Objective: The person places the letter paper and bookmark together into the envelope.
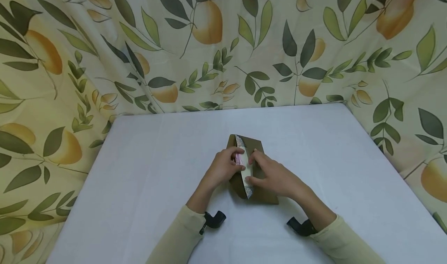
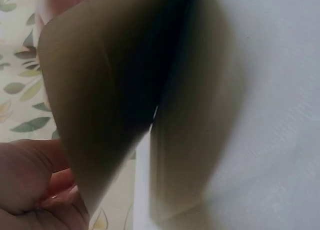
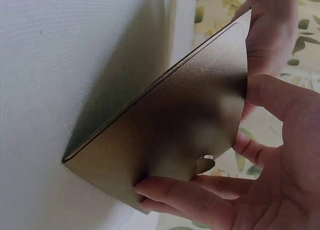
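Observation:
A brown card envelope (image 1: 264, 194), its flap raised, stands on the table between both hands. A pale strip (image 1: 247, 172) with patterned ends and a pink patch shows along its top. My left hand (image 1: 225, 165) grips the near-left edge, thumb and fingers curled at the strip. In the left wrist view that hand (image 2: 30, 185) holds the edge of a brown flap (image 2: 85, 89). From the other side, my right hand (image 1: 274, 174) pinches the envelope. The right wrist view shows the right hand's (image 3: 260, 190) thumb and fingers on the brown panel (image 3: 175, 109), near a small cut-out.
The envelope is on a table with a white cloth (image 1: 139, 178). Behind it hangs a curtain (image 1: 216, 73) printed with leaves and fruit. Black wrist cameras (image 1: 215, 219) sit by both sleeves.

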A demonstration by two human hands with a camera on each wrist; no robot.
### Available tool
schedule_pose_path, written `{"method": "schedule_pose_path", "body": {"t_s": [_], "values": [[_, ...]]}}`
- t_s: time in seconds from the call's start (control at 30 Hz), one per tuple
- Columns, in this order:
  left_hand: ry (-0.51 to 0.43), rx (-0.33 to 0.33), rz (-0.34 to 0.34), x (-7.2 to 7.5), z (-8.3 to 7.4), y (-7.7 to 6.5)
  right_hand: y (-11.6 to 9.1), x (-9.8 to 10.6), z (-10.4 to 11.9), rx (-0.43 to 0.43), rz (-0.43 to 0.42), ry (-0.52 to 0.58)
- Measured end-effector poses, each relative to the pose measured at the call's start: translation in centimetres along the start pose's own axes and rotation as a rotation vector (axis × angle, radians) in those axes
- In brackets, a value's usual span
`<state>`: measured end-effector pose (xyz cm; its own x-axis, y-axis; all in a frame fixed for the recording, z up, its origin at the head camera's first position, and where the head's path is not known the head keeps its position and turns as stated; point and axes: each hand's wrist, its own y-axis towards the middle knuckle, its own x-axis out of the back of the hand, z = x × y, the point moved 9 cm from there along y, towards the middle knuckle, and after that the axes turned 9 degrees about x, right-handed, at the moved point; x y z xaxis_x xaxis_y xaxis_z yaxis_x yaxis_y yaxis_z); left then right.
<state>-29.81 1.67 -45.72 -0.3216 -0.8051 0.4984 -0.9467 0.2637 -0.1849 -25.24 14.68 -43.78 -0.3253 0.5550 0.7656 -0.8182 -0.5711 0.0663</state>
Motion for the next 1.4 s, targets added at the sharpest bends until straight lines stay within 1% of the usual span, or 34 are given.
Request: {"method": "schedule_pose_path", "body": {"t_s": [0.07,0.13,0.23,0.37,0.5,0.63,0.77,0.87,1.0,1.07,1.13,1.23,1.3,1.4], "values": [[0.003,0.001,-0.028,0.0,0.1,-0.2,-0.2,-0.3,-0.1,-0.001,0.003,0.010],[-0.016,-0.005,-0.054,0.0,0.1,-0.4,-0.3,-0.4,-0.1,0.009,0.002,0.006],[-0.028,-0.029,-0.086,-0.1,-0.2,-0.6,-0.3,-0.3,-0.1,0.024,-0.013,-0.003],[-0.015,-0.040,-0.069,-0.7,-0.5,-0.5,-0.2,-0.1,0.0,0.032,-0.018,-0.004],[0.023,-0.047,-0.038,-1.3,-0.5,-0.3,-0.2,-0.1,0.0,0.028,-0.010,-0.003],[0.060,-0.096,-0.031,-1.8,-0.8,-0.2,-0.1,-0.2,0.2,0.040,-0.013,-0.007],[0.125,-0.154,-0.036,-2.3,-1.1,-0.3,0.0,-0.4,0.4,0.052,-0.009,-0.010],[0.195,-0.190,-0.059,-2.5,-1.2,-0.3,-0.1,-0.4,0.5,0.050,-0.006,-0.018],[0.260,-0.218,-0.070,-2.7,-1.3,-0.4,-0.2,-0.3,0.6,0.048,-0.014,-0.013],[0.281,-0.215,-0.063,-2.8,-1.3,-0.4,-0.2,-0.3,0.7,0.049,-0.018,-0.009],[0.288,-0.193,-0.041,-2.8,-1.1,-0.4,-0.2,-0.3,0.8,0.045,-0.017,-0.005],[0.281,-0.164,0.001,-2.4,-1.1,-0.6,-0.2,-0.5,0.8,0.025,-0.007,-0.006],[0.267,-0.151,0.019,-1.8,-1.2,-0.8,-0.2,-0.7,0.6,0.005,0.001,-0.012],[0.249,-0.139,0.019,-0.4,-1.4,-1.1,-0.2,-1.1,0.4,-0.022,0.014,-0.031]]}}
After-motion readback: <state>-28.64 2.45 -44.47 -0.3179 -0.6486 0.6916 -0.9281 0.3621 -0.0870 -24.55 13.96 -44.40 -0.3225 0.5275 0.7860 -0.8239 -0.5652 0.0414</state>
